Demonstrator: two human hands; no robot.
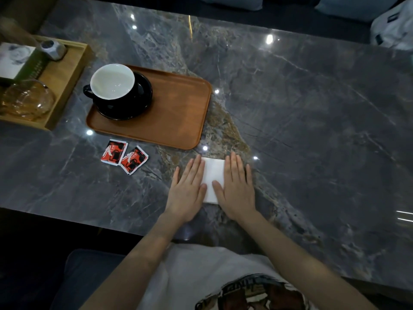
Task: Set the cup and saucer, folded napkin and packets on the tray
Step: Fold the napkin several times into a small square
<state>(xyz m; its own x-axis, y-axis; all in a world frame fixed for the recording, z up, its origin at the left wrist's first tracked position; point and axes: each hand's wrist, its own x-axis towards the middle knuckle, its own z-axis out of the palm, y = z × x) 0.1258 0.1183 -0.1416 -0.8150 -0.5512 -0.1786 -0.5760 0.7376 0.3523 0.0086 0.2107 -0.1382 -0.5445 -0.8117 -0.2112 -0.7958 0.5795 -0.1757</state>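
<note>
A brown wooden tray [178,113] lies on the dark marble table. On its left end stands a black cup with a white inside [112,82] on a black saucer [143,101]. Two red-and-black packets [124,156] lie on the table just in front of the tray's left corner. A white folded napkin [213,173] lies flat near the table's front edge. My left hand [190,189] presses flat on its left side and my right hand [237,186] presses flat on its right side, fingers stretched out, gripping nothing.
A lighter wooden tray [67,72] at the far left holds a glass teapot [26,100], a green-and-white box [17,61] and a small grey faceted object [53,49]. The table's front edge [89,222] runs close to my body.
</note>
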